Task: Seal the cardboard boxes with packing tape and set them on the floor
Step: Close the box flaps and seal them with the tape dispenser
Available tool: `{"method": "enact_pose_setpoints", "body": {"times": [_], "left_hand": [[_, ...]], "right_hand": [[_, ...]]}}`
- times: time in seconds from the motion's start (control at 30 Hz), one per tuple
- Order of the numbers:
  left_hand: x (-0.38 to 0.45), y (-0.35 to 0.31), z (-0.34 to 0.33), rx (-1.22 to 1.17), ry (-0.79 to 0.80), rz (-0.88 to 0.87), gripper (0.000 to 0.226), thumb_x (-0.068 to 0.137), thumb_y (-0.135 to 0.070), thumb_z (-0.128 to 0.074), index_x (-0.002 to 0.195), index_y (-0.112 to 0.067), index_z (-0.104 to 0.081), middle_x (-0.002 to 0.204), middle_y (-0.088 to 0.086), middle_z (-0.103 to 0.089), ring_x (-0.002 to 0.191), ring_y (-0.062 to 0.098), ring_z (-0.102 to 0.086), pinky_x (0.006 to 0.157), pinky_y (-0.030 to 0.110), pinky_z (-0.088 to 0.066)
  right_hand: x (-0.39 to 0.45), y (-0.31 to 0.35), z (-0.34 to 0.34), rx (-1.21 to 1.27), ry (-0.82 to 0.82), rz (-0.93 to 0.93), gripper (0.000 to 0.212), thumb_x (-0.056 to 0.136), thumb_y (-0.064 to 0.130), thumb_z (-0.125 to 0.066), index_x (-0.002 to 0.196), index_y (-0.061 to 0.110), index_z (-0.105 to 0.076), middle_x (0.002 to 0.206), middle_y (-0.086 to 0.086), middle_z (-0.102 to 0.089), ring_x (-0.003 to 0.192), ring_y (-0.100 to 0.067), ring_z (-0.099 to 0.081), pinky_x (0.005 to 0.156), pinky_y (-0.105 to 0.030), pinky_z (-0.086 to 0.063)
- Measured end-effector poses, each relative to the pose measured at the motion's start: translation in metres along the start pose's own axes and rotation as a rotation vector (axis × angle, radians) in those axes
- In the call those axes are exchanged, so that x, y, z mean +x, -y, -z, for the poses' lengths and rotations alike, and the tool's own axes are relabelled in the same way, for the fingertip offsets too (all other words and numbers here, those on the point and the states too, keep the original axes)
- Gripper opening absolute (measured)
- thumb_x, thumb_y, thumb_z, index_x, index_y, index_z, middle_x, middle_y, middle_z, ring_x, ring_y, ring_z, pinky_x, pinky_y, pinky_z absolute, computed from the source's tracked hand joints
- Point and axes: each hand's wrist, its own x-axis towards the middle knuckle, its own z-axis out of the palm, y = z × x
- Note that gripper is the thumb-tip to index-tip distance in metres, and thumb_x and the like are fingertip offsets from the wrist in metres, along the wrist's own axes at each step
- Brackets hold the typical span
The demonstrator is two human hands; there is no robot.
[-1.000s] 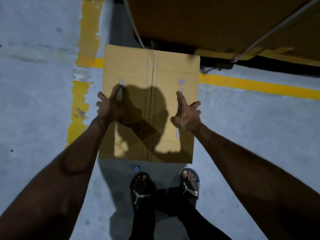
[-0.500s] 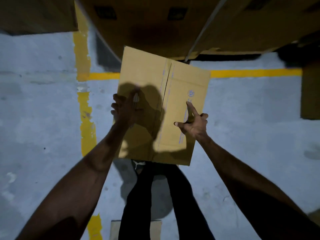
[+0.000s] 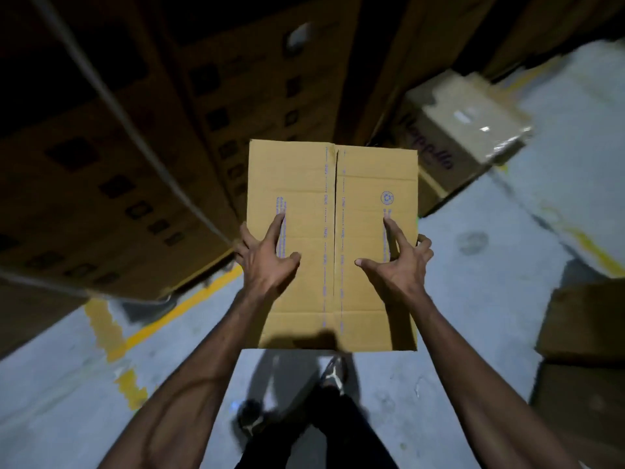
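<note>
Cardboard fills both grips: the left hand [image 3: 267, 257] and right hand [image 3: 399, 262] each clamp a side edge of the cardboard box [image 3: 333, 245], thumbs and forefingers spread flat on its top, other fingers wrapped over the sides. It hangs between them at arm's length, clear of the floor [image 3: 473, 299] and above the feet. No tape shows on its centre seam, so sealing seems still ahead, then setting down. Stacked cartons [image 3: 135, 164] stand beyond.
</note>
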Motion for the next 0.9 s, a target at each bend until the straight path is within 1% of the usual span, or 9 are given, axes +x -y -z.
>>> {"method": "enact_pose_setpoints", "body": {"times": [0.17, 0.23, 0.33, 0.43, 0.57, 0.67, 0.77, 0.83, 0.9], "left_hand": [[0.02, -0.153, -0.038, 0.025, 0.006, -0.225, 0.092, 0.08, -0.048, -0.08, 0.154, -0.062, -0.026, 0.166, 0.026, -0.004, 0.138, 0.054, -0.028, 0.112, 0.058, -0.029], [0.027, -0.211, -0.058, 0.036, 0.027, -0.319, 0.093, 0.08, -0.051, -0.081, 0.154, -0.062, -0.026, 0.166, 0.026, -0.004, 0.14, 0.055, -0.026, 0.113, 0.061, -0.029], [0.029, -0.3, -0.086, 0.05, 0.056, -0.477, 0.091, 0.079, -0.054, -0.081, 0.153, -0.063, -0.029, 0.164, 0.027, -0.008, 0.142, 0.054, -0.024, 0.115, 0.064, -0.024], [0.025, -0.388, -0.117, 0.06, 0.088, -0.63, 0.088, 0.079, -0.054, -0.082, 0.152, -0.06, -0.033, 0.164, 0.025, -0.011, 0.14, 0.052, -0.028, 0.114, 0.06, -0.027], [0.02, -0.49, -0.171, 0.026, 0.175, -0.781, 0.086, 0.078, -0.052, -0.082, 0.15, -0.06, -0.038, 0.164, 0.024, -0.013, 0.141, 0.048, -0.028, 0.114, 0.058, -0.029], [0.018, -0.557, -0.217, -0.002, 0.243, -0.879, 0.084, 0.076, -0.05, -0.083, 0.148, -0.059, -0.042, 0.162, 0.023, -0.017, 0.138, 0.048, -0.031, 0.113, 0.058, -0.03], [0.019, -0.62, -0.262, -0.024, 0.327, -0.98, 0.081, 0.076, -0.048, -0.082, 0.147, -0.056, -0.045, 0.163, 0.023, -0.017, 0.14, 0.048, -0.03, 0.114, 0.059, -0.027], [0.017, -0.658, -0.288, -0.029, 0.391, -1.036, 0.08, 0.076, -0.047, -0.08, 0.147, -0.056, -0.045, 0.165, 0.022, -0.014, 0.144, 0.049, -0.025, 0.117, 0.061, -0.024], [0.014, -0.695, -0.312, -0.036, 0.447, -1.072, 0.078, 0.077, -0.045, -0.08, 0.147, -0.055, -0.046, 0.165, 0.021, -0.013, 0.146, 0.048, -0.023, 0.118, 0.06, -0.023]], "right_hand": [[0.04, -0.035, 0.143, 0.031, -0.228, -0.013, 0.11, 0.052, 0.068, -0.092, 0.148, 0.062, -0.039, 0.149, -0.015, -0.024, 0.141, -0.037, -0.022, 0.108, -0.052, -0.044], [0.048, -0.052, 0.197, 0.044, -0.324, -0.043, 0.108, 0.052, 0.068, -0.091, 0.147, 0.062, -0.04, 0.15, -0.013, -0.024, 0.142, -0.035, -0.022, 0.108, -0.052, -0.044], [0.053, -0.08, 0.271, 0.056, -0.447, -0.109, 0.107, 0.055, 0.066, -0.092, 0.148, 0.061, -0.041, 0.152, -0.016, -0.023, 0.144, -0.035, -0.02, 0.109, -0.052, -0.042], [0.056, -0.115, 0.337, 0.073, -0.58, -0.167, 0.107, 0.054, 0.069, -0.091, 0.148, 0.061, -0.041, 0.15, -0.016, -0.023, 0.144, -0.036, -0.021, 0.111, -0.055, -0.041], [0.062, -0.168, 0.408, 0.075, -0.73, -0.274, 0.105, 0.053, 0.073, -0.089, 0.146, 0.064, -0.041, 0.148, -0.012, -0.022, 0.14, -0.038, -0.023, 0.109, -0.057, -0.044], [0.068, -0.203, 0.454, 0.033, -0.809, -0.359, 0.107, 0.052, 0.079, -0.086, 0.148, 0.063, -0.039, 0.147, -0.017, -0.025, 0.14, -0.04, -0.023, 0.105, -0.059, -0.046], [0.076, -0.23, 0.495, 0.03, -0.907, -0.446, 0.107, 0.053, 0.076, -0.088, 0.148, 0.062, -0.041, 0.148, -0.019, -0.026, 0.142, -0.041, -0.025, 0.103, -0.055, -0.045], [0.081, -0.243, 0.519, 0.026, -0.964, -0.5, 0.106, 0.054, 0.075, -0.088, 0.148, 0.06, -0.042, 0.147, -0.02, -0.027, 0.14, -0.042, -0.026, 0.101, -0.054, -0.045], [0.085, -0.256, 0.541, 0.029, -1.008, -0.566, 0.105, 0.056, 0.073, -0.089, 0.149, 0.059, -0.043, 0.147, -0.018, -0.027, 0.139, -0.041, -0.026, 0.1, -0.053, -0.045]]}}
